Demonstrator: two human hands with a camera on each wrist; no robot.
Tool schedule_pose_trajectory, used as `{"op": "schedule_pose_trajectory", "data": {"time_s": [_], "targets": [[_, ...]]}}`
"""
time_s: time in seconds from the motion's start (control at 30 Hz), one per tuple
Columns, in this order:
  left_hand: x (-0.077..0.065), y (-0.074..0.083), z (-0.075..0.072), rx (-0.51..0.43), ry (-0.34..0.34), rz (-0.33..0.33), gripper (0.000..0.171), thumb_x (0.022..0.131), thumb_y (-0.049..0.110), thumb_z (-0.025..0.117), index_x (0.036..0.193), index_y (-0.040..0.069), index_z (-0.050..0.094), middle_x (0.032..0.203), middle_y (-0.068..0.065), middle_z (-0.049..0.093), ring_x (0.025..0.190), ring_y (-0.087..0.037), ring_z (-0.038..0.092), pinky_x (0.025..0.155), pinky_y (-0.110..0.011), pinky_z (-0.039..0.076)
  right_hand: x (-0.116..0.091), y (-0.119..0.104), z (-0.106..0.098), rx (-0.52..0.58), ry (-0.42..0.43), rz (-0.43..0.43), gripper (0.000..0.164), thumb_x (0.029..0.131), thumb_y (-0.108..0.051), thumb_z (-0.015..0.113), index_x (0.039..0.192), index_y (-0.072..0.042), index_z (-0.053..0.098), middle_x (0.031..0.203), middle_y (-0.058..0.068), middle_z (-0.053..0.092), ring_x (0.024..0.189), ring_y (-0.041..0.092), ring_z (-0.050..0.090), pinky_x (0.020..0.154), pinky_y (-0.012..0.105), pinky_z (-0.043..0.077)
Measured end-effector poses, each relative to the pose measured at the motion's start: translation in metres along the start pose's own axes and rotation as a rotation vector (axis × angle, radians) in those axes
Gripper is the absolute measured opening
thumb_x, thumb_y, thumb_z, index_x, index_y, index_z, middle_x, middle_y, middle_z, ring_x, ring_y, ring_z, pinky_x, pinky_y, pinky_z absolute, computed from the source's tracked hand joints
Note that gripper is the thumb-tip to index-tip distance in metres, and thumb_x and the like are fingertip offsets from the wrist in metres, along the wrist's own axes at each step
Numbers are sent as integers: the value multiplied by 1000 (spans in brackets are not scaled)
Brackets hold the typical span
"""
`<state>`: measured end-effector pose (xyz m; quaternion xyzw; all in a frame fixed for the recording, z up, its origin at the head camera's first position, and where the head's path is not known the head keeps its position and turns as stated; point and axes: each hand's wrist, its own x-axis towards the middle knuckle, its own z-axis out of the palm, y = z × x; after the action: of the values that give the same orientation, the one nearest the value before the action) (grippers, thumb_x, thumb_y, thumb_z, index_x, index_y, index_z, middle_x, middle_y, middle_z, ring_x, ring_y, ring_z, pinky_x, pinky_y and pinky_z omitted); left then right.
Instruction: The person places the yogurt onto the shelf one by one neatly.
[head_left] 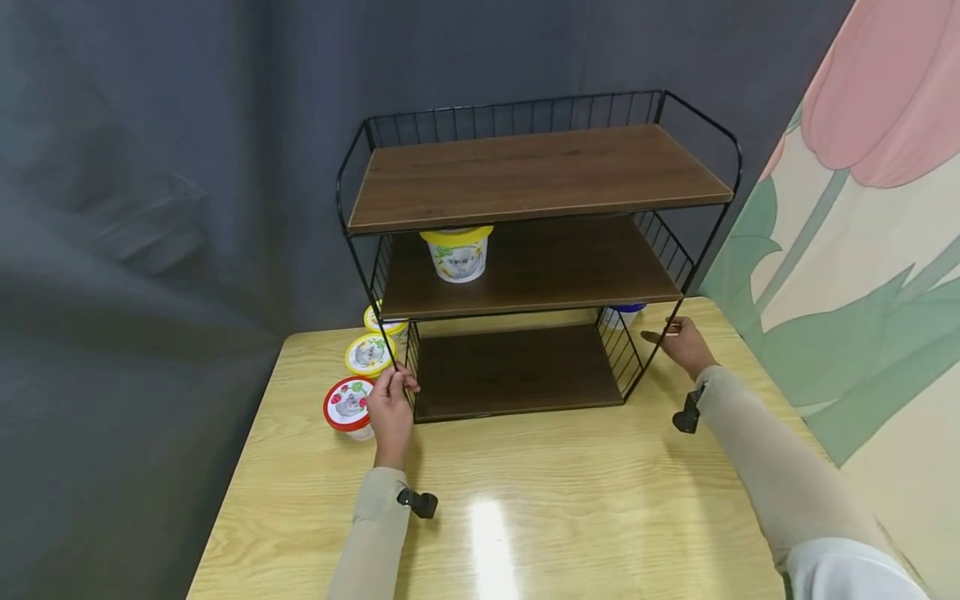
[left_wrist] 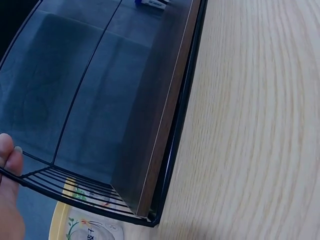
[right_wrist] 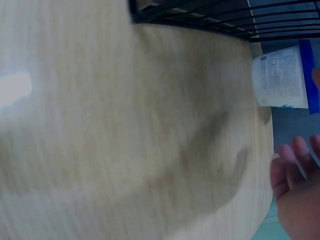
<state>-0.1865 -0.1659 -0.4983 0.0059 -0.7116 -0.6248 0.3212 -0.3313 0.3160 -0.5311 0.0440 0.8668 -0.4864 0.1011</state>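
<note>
A three-tier rack with dark wooden boards and black wire sides stands on the table. My left hand pinches its left front post; in the left wrist view a finger and thumb meet at the black wire. Beside the right front post is my right hand, its fingers loosely extended and apart from the frame in the right wrist view. Near those fingers stands a white tub with a blue lid, partly hidden behind the rack in the head view. A yellow-lidded tub sits on the middle shelf.
Left of the rack stand a red-lidded tub and two yellow-lidded tubs, the nearer one beside the left post. A grey curtain hangs behind the wooden table. A wall with painted flowers rises on the right.
</note>
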Motion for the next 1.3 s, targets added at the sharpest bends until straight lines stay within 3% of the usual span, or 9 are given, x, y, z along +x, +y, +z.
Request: {"op": "schedule_pose_trajectory", "data": {"time_s": [0.07, 0.23, 0.37, 0.43, 0.57, 0.73, 0.87, 1.07, 1.3], "targets": [[0, -1, -1, 11, 12, 2, 26, 102, 3, 48, 91, -19, 59, 76, -33, 60, 70, -42, 61, 66, -41, 59, 5, -8, 4, 3, 73, -29, 95, 96, -47, 61, 154, 8, 10, 154, 38, 23, 140, 52, 30, 113, 63, 32], [-3, 0, -6, 22, 36, -8, 26, 102, 2, 48, 92, -18, 59, 77, -33, 60, 73, -51, 59, 67, -47, 58, 20, -18, 21, -74, 235, -195, 87, 90, -34, 73, 153, 3, 27, 153, 33, 33, 140, 53, 33, 113, 65, 32], [-7, 1, -6, 8, 28, -4, 24, 102, 0, 47, 91, -18, 59, 76, -33, 60, 70, -41, 61, 66, -39, 59, 30, -16, 30, -160, 394, -294, 85, 84, -30, 80, 154, -11, 34, 151, 28, 42, 138, 50, 39, 112, 64, 33], [-10, 1, -7, 5, 28, -5, 23, 101, -1, 48, 90, -18, 59, 75, -32, 60, 67, -32, 62, 65, -35, 59, 30, -15, 32, -175, 432, -282, 87, 83, -32, 80, 154, -10, 33, 148, 29, 44, 137, 49, 40, 112, 64, 34], [-14, 0, -8, 4, 30, -1, 23, 101, -2, 48, 89, -19, 59, 74, -31, 59, 66, -24, 62, 64, -36, 58, 35, -11, 32, -215, 424, -303, 86, 82, -31, 81, 152, -8, 36, 148, 27, 45, 138, 48, 39, 113, 63, 32], [-20, 1, -12, 24, 20, 13, 24, 101, -2, 48, 89, -20, 58, 73, -31, 59, 66, -34, 61, 64, -44, 58, 48, -5, 35, -293, 382, -453, 67, 85, -25, 78, 142, -6, 48, 142, 26, 49, 134, 48, 42, 112, 65, 31], [-26, 2, -16, 39, 49, 19, 21, 100, -5, 48, 86, -18, 59, 71, -30, 59, 63, -34, 61, 61, -43, 57, 42, -16, 39, -292, 322, -536, 56, 87, -26, 75, 131, 3, 56, 128, 32, 57, 122, 52, 50, 104, 68, 36], [-28, 2, -16, 4, 15, 6, 23, 100, -3, 48, 87, -18, 58, 73, -31, 59, 65, -30, 62, 63, -43, 58, 31, -34, 35, -353, 308, -400, 70, 86, -28, 71, 136, 14, 46, 133, 39, 50, 128, 56, 43, 109, 68, 33], [-29, 3, -15, -8, -10, -15, 23, 101, -3, 47, 88, -19, 58, 74, -29, 59, 66, -25, 62, 64, -48, 57, 26, -36, 27, -506, 268, -328, 65, 88, -24, 70, 132, 17, 47, 131, 40, 50, 125, 56, 45, 105, 69, 36]]}}
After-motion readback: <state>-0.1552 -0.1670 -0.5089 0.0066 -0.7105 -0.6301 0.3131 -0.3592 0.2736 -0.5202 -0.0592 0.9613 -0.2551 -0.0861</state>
